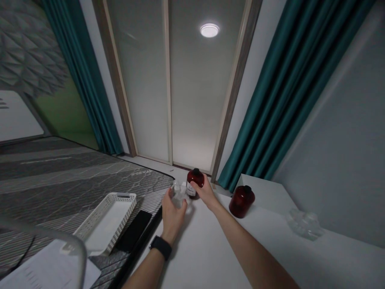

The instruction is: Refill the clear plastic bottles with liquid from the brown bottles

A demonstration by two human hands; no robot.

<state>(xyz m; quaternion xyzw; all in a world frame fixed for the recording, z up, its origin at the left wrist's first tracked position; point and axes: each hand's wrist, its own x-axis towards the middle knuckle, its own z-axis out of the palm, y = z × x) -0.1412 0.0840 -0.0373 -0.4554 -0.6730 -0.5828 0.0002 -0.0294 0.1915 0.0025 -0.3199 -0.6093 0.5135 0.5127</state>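
The right grip point(206, 194) clasps a red bottle point(194, 176), partly covering its label point(190, 191); left of that bottle, the left grip point(173, 214) holds a blurred clear object point(179, 193).

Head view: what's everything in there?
Bottles: 2, dark red, centre and right
Clear objects: 2 or more, colourless, centre and right
Table: 1, white, bottom centre
Block: 1, white, right
Basket: 1, white, left
Slab: 1, black, beside basket
Paper: at least 1, white, bottom left
Tube: 1, grey, bottom left
Cable: 1, black, bottom left
Striped cloth: 1, grey, left
Curtains: 2, teal, both sides
Door panels: 2, grey, top centre
Light: 1, white, top
Textured wall: 1, grey, top left
Watch: 1, black, left wrist
Hands: 2, bare, centre
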